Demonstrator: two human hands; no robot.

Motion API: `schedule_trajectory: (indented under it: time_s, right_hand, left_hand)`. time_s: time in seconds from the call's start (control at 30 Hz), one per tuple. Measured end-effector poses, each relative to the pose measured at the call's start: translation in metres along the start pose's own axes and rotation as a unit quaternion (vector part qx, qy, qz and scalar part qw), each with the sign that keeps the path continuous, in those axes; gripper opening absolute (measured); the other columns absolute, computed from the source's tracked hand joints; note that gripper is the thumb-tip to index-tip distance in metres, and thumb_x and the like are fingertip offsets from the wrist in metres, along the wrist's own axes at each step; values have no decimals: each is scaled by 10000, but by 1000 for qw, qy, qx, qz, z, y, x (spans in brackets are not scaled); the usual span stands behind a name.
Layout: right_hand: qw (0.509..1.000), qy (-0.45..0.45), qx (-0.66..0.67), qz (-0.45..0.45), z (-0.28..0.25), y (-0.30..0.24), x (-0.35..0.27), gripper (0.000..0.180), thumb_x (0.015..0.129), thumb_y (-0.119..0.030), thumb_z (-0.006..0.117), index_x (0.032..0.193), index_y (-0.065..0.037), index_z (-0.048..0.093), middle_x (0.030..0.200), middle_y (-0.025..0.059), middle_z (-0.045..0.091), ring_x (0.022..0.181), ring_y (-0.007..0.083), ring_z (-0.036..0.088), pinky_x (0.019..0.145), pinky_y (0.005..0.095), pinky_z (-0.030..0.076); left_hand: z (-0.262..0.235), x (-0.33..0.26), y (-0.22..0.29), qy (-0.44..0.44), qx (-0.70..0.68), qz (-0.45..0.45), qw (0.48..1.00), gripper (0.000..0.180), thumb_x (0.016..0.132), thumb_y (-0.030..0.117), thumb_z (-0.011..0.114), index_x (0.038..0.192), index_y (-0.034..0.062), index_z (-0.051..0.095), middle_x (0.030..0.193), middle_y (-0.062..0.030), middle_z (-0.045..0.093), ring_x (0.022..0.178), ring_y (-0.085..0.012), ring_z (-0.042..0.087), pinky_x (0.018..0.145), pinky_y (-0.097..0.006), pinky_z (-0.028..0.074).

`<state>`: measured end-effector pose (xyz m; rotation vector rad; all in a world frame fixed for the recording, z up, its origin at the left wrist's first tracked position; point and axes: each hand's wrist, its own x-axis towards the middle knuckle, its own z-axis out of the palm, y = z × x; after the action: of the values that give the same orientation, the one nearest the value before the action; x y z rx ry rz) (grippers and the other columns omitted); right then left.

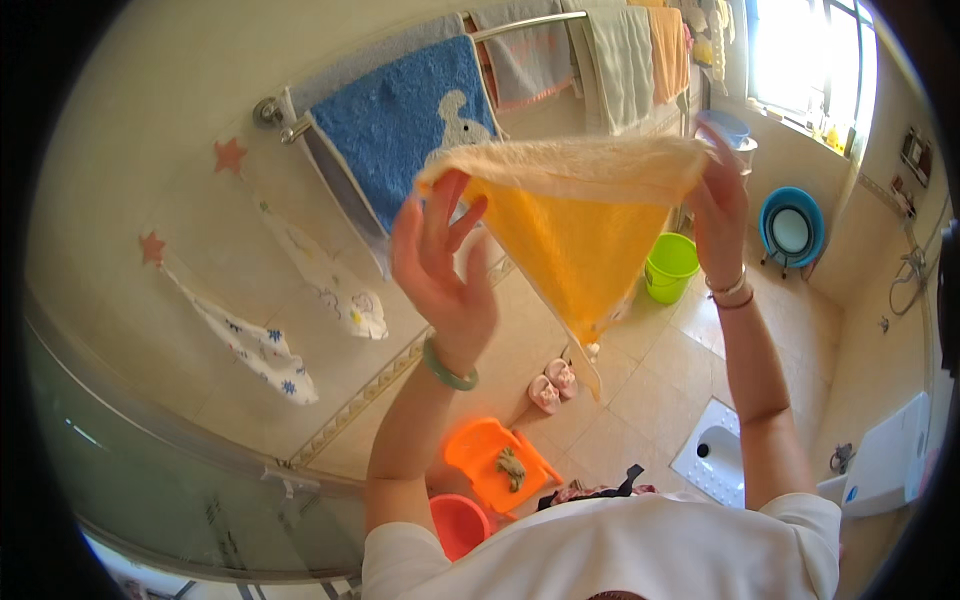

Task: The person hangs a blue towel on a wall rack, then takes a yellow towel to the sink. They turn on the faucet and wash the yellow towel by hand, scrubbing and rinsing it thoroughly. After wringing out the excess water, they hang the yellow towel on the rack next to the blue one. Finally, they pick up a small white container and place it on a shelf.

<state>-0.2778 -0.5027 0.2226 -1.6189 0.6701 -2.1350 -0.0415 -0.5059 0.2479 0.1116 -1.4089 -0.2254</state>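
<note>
A yellow towel (565, 235) with a paler upper band hangs in the air, stretched between both hands and narrowing to a point at the bottom. My left hand (445, 270), with a green bangle on its wrist, has its upper fingers at the towel's left corner; its other fingers are spread apart. At the opposite corner, my right hand (722, 205) grips the cloth, its fingertips partly behind the edge. Behind the towel, a blue towel (395, 120) with a white animal figure hangs on a metal rail (530, 24).
Several more towels share the rail. Two patterned cloths hang from star-shaped hooks (230, 156) on the left wall. Below are a green bucket (670, 268), pink slippers (545, 393), an orange chair (480, 460), a red basin (460, 525) and a squat toilet (712, 452). A blue basin (770, 215) leans farther right.
</note>
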Motion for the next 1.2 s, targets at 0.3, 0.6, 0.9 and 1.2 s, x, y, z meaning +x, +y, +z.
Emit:
schedule_trajectory:
  time_s: [0.3,0.6,0.9,1.2]
  right_hand:
    - [888,-22,-391,-240,13,110,74,840,797,-224,711,1421,17,203,1384,213,376,1249,358,394,1009,406,351]
    - [919,-47,-225,-320,14,174,245,688,846,-237,654,1396,-33,295,1320,167,457,1172,316,478,993,380,373]
    - [920,-151,-274,-237,31,218,359,519,890,-484,526,1201,-69,501,826,99,681,764,254,658,712,390,498]
    - [814,-294,-421,-273,47,257,411,396,903,-380,512,845,-18,663,655,101,638,597,187,607,563,324,469]
  left_hand:
    - [31,7,-145,-291,525,213,771,535,824,147,606,1316,321,490,1290,-39,507,1256,-301,424,1081,-644,73]
    - [74,128,-209,-227,665,200,683,578,849,197,610,1371,305,386,1395,-122,397,1267,-294,420,1088,-610,127]
    - [98,188,-244,-255,738,92,618,316,931,418,457,1120,193,573,1006,-44,634,950,-216,608,1019,-481,282]
    - [105,204,-246,-269,776,19,570,451,945,492,394,984,131,661,712,-59,662,747,-197,626,914,-374,342]
